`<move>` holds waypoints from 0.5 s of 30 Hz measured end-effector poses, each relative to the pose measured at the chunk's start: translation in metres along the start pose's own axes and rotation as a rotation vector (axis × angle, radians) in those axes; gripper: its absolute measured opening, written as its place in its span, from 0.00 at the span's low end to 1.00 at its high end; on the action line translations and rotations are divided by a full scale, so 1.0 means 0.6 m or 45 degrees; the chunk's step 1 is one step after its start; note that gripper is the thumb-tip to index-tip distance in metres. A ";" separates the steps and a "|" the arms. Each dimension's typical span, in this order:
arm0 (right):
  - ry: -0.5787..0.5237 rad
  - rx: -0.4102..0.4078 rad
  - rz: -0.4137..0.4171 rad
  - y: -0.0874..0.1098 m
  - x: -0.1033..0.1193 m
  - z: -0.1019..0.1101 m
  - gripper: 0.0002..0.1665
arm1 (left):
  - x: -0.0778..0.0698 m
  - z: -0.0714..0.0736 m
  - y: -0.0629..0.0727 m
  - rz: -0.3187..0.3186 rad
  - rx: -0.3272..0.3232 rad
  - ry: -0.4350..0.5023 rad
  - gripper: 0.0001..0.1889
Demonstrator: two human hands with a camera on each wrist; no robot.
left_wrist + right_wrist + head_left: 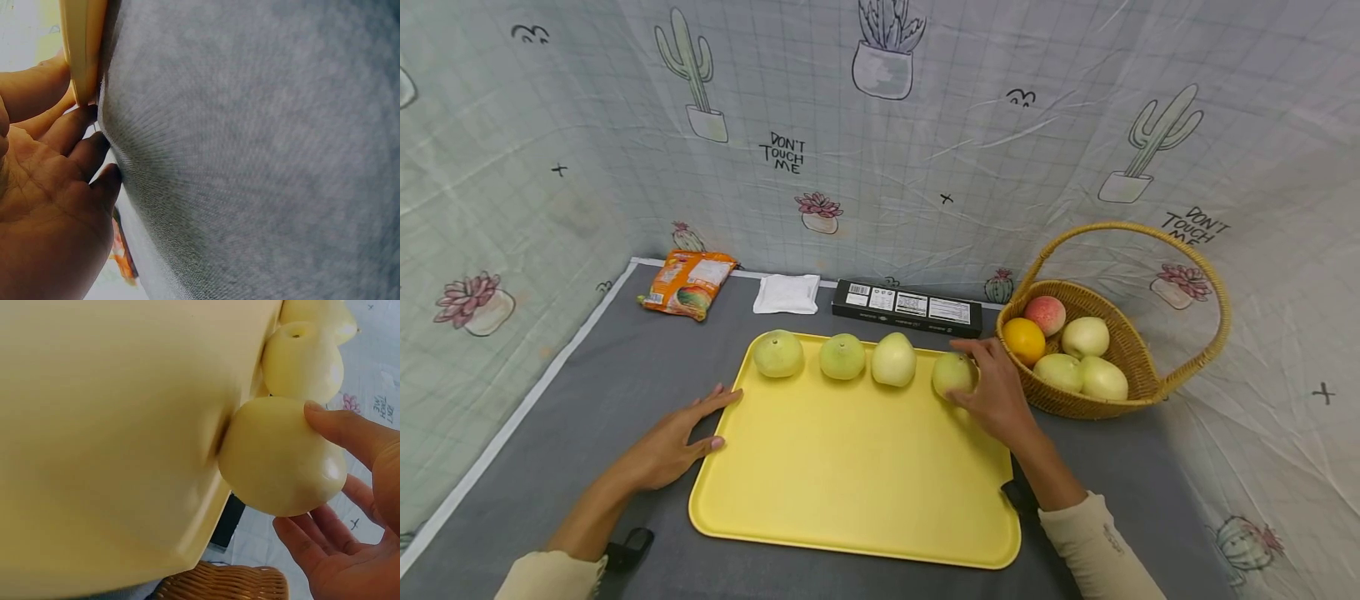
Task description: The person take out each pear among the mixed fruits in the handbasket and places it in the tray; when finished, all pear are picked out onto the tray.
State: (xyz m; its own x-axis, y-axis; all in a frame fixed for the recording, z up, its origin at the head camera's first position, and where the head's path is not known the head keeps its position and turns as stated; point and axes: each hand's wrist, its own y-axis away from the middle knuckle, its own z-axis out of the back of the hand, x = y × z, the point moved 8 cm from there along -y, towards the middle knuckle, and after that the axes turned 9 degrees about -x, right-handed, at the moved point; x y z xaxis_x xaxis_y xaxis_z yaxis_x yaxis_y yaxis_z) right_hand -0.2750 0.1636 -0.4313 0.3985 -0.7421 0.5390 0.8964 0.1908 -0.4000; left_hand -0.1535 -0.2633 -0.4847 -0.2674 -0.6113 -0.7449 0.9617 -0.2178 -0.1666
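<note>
My right hand [996,392] holds a pale green, pear-shaped fruit [953,376] between thumb and fingers at the back right of the yellow tray [857,467]. In the right wrist view the thumb presses one side of this fruit [281,456], with the fingertips at its other side. Three similar pale fruits stand in a row to its left: one nearby [893,360], one in the middle [842,357] and one at the back left corner [778,354]. My left hand [666,442] touches the tray's left rim with loosely extended fingers; the left wrist view shows the fingertips against the tray edge [84,56] and grey cloth.
A wicker basket [1138,367] with a tall handle stands to the right, holding a peach [1046,316], an orange [1024,340] and several pale fruits. Behind the tray lie a black box [906,308], a white packet [786,294] and an orange snack bag [688,285]. Printed cloth surrounds the table.
</note>
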 end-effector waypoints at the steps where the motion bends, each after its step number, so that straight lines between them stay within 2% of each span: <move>1: 0.000 0.002 -0.001 0.002 0.000 0.001 0.46 | -0.001 0.000 0.000 -0.002 0.000 -0.002 0.35; 7: -0.027 -0.015 0.010 0.007 0.003 0.017 0.43 | -0.002 -0.001 0.000 -0.017 -0.007 -0.012 0.35; 15: -0.072 -0.154 0.044 -0.002 -0.007 0.065 0.39 | 0.000 0.000 0.000 -0.024 -0.005 -0.013 0.35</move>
State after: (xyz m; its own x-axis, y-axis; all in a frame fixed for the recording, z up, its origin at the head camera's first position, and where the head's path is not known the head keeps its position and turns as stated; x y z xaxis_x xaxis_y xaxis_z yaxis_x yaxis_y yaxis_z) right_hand -0.2703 0.1916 -0.4039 0.4420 -0.6982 0.5631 0.8534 0.1340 -0.5037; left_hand -0.1537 -0.2630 -0.4849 -0.2862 -0.6151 -0.7347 0.9567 -0.2266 -0.1829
